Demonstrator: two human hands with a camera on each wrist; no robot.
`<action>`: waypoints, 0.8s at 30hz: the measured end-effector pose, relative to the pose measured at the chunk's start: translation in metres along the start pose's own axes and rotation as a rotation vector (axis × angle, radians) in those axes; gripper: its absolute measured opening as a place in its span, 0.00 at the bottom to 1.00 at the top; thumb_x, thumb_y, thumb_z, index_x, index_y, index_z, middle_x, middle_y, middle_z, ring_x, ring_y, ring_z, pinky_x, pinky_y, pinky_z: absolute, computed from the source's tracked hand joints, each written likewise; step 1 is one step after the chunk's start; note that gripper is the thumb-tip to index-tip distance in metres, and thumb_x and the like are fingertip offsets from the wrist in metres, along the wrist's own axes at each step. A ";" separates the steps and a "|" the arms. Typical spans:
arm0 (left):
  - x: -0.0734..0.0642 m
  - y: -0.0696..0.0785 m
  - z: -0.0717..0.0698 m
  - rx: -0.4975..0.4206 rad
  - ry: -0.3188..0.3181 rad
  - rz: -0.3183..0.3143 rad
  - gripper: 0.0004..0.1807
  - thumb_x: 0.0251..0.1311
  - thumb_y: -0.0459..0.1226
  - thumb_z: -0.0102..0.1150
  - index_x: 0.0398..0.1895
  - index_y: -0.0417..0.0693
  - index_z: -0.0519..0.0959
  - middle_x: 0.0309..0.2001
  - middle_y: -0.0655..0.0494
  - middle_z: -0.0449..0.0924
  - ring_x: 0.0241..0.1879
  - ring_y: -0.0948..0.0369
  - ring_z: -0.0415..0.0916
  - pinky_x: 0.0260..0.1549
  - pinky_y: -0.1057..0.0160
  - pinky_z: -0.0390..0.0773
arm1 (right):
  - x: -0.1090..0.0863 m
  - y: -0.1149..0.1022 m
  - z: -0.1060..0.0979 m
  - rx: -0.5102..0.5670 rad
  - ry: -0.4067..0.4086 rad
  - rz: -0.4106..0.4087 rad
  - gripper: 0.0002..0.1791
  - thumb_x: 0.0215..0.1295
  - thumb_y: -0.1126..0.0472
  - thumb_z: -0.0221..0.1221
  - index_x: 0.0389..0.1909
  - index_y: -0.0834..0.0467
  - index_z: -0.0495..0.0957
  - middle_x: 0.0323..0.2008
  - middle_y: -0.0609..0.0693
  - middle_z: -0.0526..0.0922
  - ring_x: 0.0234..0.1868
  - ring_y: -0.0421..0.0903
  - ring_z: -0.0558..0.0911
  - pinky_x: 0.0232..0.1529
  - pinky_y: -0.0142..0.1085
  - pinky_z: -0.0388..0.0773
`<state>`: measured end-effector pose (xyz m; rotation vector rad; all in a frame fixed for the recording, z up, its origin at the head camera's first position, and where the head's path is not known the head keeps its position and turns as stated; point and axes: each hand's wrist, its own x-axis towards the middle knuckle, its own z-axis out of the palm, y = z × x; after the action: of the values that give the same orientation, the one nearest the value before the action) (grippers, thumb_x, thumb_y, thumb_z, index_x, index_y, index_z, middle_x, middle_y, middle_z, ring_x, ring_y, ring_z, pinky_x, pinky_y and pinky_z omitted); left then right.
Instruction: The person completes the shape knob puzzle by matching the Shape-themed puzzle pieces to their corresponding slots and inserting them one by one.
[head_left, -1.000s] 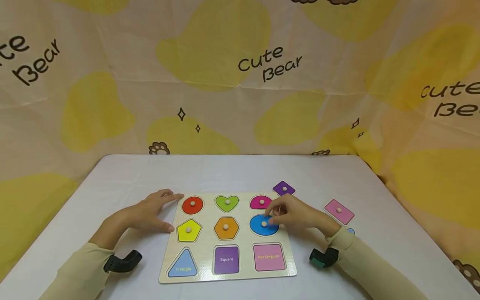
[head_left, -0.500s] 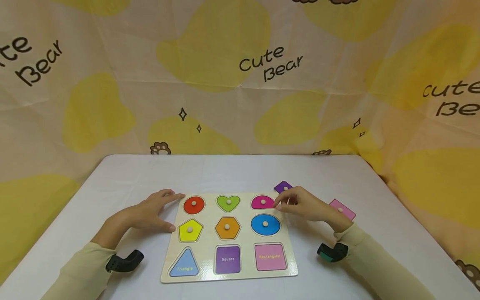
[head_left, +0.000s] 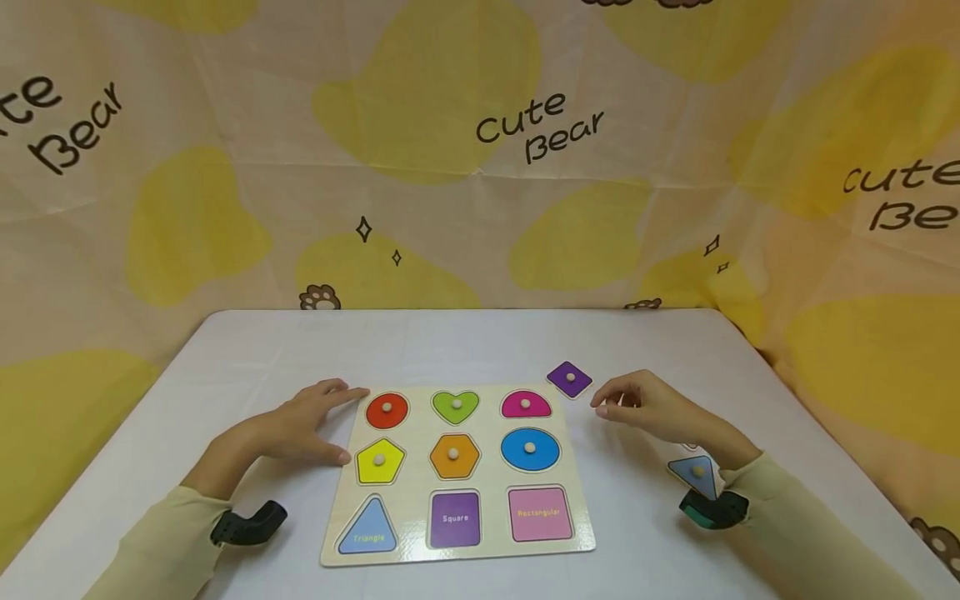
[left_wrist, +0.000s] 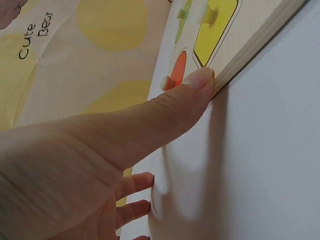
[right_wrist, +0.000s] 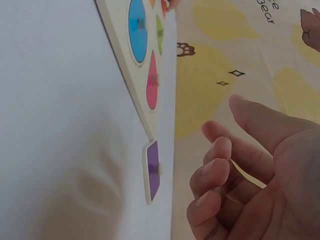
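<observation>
A wooden shape puzzle board (head_left: 412,533) lies on the white table. My left hand (head_left: 296,425) rests at its left side, thumb and index finger spread against the edge; in the left wrist view the thumb (left_wrist: 165,107) touches the board's edge beside the yellow pentagon (left_wrist: 212,32). To the right of the board hovers my right hand (head_left: 660,408), thumb apart from the loosely bent fingers and nothing between them. Just left of it lies the purple square piece (head_left: 568,379), its knob up, by the board's top right corner. Below the right wrist is a blue triangle piece (head_left: 696,475).
Knobbed pieces sit in the board's upper two rows, among them the blue oval (head_left: 530,450) and orange hexagon (head_left: 453,456). The bottom row shows printed recesses labelled Triangle (head_left: 369,529), Square (head_left: 455,518) and Rectangular (head_left: 540,513). A patterned cloth (head_left: 480,208) hangs behind the table.
My right hand has left the blue oval and moved right, off the board. The blue triangle piece shows more now, while the pink rectangle piece is hidden behind the hand. My left hand stays put.
</observation>
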<state>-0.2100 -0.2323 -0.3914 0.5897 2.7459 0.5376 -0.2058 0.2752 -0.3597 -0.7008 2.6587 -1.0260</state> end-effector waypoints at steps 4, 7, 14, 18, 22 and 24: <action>0.000 0.000 0.000 0.000 0.001 -0.001 0.52 0.45 0.53 0.78 0.75 0.53 0.65 0.74 0.30 0.57 0.72 0.29 0.55 0.63 0.24 0.63 | -0.012 0.009 -0.004 0.007 0.008 0.009 0.11 0.69 0.58 0.63 0.45 0.61 0.86 0.31 0.48 0.80 0.28 0.38 0.72 0.27 0.27 0.69; 0.000 0.000 0.000 0.000 0.001 -0.001 0.52 0.45 0.53 0.78 0.75 0.54 0.65 0.74 0.30 0.57 0.72 0.29 0.55 0.63 0.24 0.63 | -0.022 0.018 -0.006 0.026 0.018 -0.001 0.09 0.69 0.60 0.63 0.44 0.61 0.86 0.30 0.47 0.79 0.26 0.37 0.71 0.24 0.28 0.67; 0.000 0.000 0.000 -0.003 -0.005 -0.034 0.53 0.45 0.54 0.77 0.76 0.55 0.64 0.75 0.31 0.56 0.73 0.30 0.54 0.63 0.23 0.63 | -0.044 0.032 -0.009 0.099 0.025 -0.018 0.08 0.68 0.65 0.63 0.44 0.64 0.84 0.30 0.45 0.76 0.24 0.34 0.70 0.21 0.27 0.68; 0.001 0.001 0.001 0.000 -0.003 -0.046 0.52 0.45 0.55 0.77 0.76 0.56 0.65 0.76 0.32 0.56 0.73 0.30 0.54 0.62 0.23 0.64 | -0.057 0.041 -0.010 0.149 0.005 -0.021 0.08 0.68 0.67 0.62 0.44 0.67 0.83 0.30 0.43 0.75 0.25 0.34 0.72 0.23 0.27 0.76; 0.001 0.001 0.001 -0.010 -0.006 -0.038 0.52 0.45 0.55 0.77 0.76 0.56 0.65 0.75 0.31 0.56 0.73 0.30 0.54 0.63 0.23 0.63 | -0.069 0.051 -0.012 0.165 0.001 -0.044 0.06 0.68 0.70 0.60 0.43 0.68 0.81 0.26 0.44 0.72 0.24 0.35 0.73 0.21 0.29 0.76; 0.000 0.001 0.000 -0.008 -0.006 -0.028 0.52 0.45 0.54 0.77 0.76 0.55 0.65 0.75 0.31 0.56 0.72 0.30 0.54 0.63 0.23 0.63 | -0.075 0.056 -0.012 0.151 0.016 -0.053 0.05 0.67 0.71 0.60 0.42 0.67 0.81 0.24 0.44 0.71 0.23 0.35 0.73 0.20 0.29 0.74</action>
<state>-0.2097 -0.2311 -0.3911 0.5494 2.7412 0.5389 -0.1653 0.3555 -0.3865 -0.7369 2.5542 -1.2361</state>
